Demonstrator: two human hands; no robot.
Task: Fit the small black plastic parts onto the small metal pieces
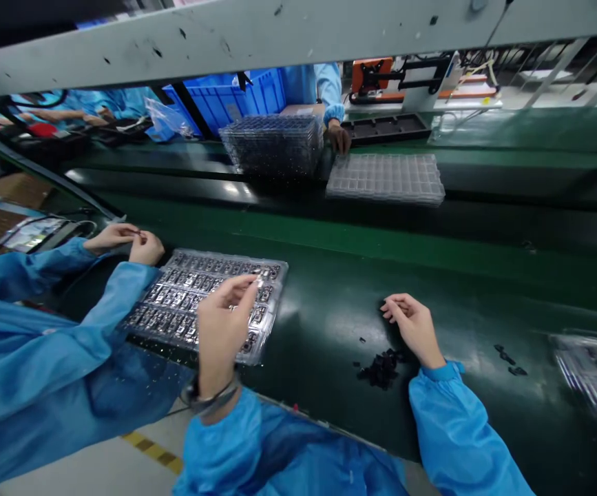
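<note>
My left hand [224, 324], with a dark band on its wrist, is over a clear plastic tray [272, 324] filled with rows of small metallic parts. Its thumb and forefinger pinch a small pale shiny part [259, 281], too small to name more exactly. Farther right, my right hand [410, 324] is low over the green work surface [323, 310], its fingers drawn together. Something dark shows at those fingertips, but I cannot make out what. Just below it lies a pile of small black pieces [381, 368], with a few strays around it.
At left, a co-worker's hands [127, 241] are close to the tray. Another person's hand [339, 136] touches stacked clear trays [385, 178] across the bench. More black pieces [507, 357] and a filled tray [595, 375] lie at right. A metal beam [298, 34] spans overhead.
</note>
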